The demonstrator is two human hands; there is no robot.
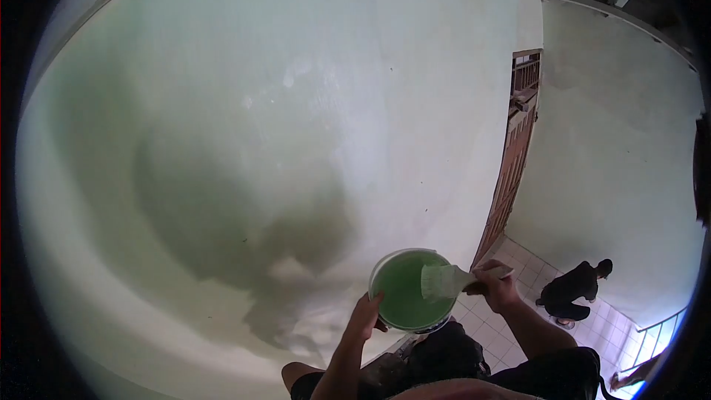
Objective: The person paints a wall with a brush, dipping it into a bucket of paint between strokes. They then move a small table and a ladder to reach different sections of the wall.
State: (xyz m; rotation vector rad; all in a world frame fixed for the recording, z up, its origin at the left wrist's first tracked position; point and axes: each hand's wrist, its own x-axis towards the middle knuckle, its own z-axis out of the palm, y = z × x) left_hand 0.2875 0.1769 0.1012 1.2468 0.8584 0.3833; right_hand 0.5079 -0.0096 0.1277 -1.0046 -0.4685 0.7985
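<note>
Your left hand clamps the near-left rim of the white bucket of green liquid near the wall, while your right hand has its grip closed around the brush, whose bristles lie over the bucket's right side.

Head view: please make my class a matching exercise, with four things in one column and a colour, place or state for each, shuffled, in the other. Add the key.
Column one
1. bucket
2. brush
3. door
4. other person

Column two
A. brown
B. dark clothes, on the tiled floor
C. gripped by the right hand
D. holding green liquid, with the left hand at its side

Right pairs: 1-D, 2-C, 3-A, 4-B
</note>
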